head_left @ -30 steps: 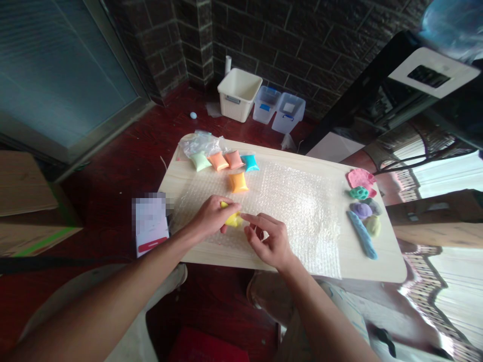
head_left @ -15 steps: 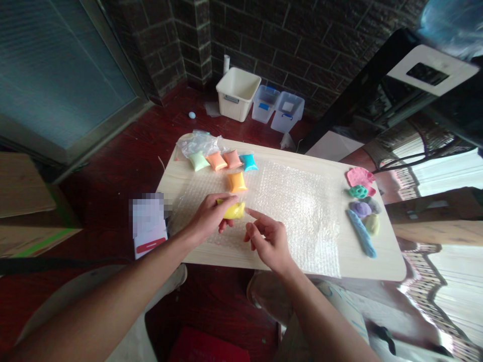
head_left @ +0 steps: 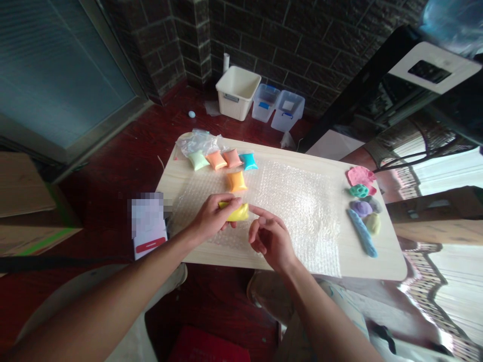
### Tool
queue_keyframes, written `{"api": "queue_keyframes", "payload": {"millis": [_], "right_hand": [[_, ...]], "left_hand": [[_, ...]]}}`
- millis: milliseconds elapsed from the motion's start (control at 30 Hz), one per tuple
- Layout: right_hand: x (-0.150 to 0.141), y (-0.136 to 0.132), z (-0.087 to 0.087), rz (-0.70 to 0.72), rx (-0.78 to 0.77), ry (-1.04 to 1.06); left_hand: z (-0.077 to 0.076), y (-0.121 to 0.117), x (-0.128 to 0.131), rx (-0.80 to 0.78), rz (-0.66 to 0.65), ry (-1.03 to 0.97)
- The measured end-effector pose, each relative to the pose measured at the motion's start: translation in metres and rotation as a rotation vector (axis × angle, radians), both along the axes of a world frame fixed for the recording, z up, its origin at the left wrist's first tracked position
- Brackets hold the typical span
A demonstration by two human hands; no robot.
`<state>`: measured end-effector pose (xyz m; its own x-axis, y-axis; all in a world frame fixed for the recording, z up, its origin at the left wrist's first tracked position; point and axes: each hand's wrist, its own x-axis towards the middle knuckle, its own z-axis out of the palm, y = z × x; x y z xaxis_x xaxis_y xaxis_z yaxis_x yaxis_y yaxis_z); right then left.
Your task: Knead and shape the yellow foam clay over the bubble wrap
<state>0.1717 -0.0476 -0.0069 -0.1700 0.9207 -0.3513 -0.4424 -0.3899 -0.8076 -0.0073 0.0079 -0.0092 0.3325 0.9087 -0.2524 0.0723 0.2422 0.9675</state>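
A small yellow packet of modelling clay (head_left: 239,212) is gripped in my left hand (head_left: 213,213), thumb on top and fingers beneath. My right hand (head_left: 272,236) holds nothing; its index finger points at the packet's right end while the other fingers curl loosely. Whether that fingertip touches the packet I cannot tell. Just beyond lies an orange-yellow clay packet (head_left: 237,181) on the bubble wrap (head_left: 298,206). Behind it is a row of packets: pale green (head_left: 198,161), orange (head_left: 217,160), salmon (head_left: 233,158) and blue (head_left: 249,161).
Crumpled clear plastic (head_left: 198,143) lies at the table's far left corner. On the right are a pink clay piece (head_left: 360,177), a green one (head_left: 358,190), a purple one (head_left: 361,208) and a blue roll (head_left: 362,233). Bins (head_left: 238,93) stand on the floor behind.
The yellow packet has turned slightly and shifted right, showing more of its flat face. My right hand has moved a little right, its thumb and lower fingers repositioned.
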Motion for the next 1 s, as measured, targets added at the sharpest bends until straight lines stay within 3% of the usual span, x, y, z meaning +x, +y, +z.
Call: {"api": "queue_keyframes", "payload": {"millis": [267, 400, 500, 800, 1000], "right_hand": [[0.000, -0.003, 0.000, 0.079, 0.011, -0.053], [0.004, 0.000, 0.003, 0.131, -0.005, -0.058], [0.005, 0.002, 0.003, 0.151, 0.050, -0.174], [0.003, 0.002, -0.001, -0.070, 0.170, -0.442], [-0.004, 0.003, -0.008, -0.179, 0.127, -0.360]], "left_hand": [[-0.007, 0.003, -0.002, -0.050, -0.081, 0.017], [-0.006, 0.002, -0.002, -0.068, -0.067, 0.014], [-0.006, 0.001, -0.001, -0.070, -0.043, 0.009], [-0.010, 0.003, 0.003, -0.043, -0.011, -0.087], [-0.012, -0.002, 0.004, 0.189, 0.017, -0.023]]}}
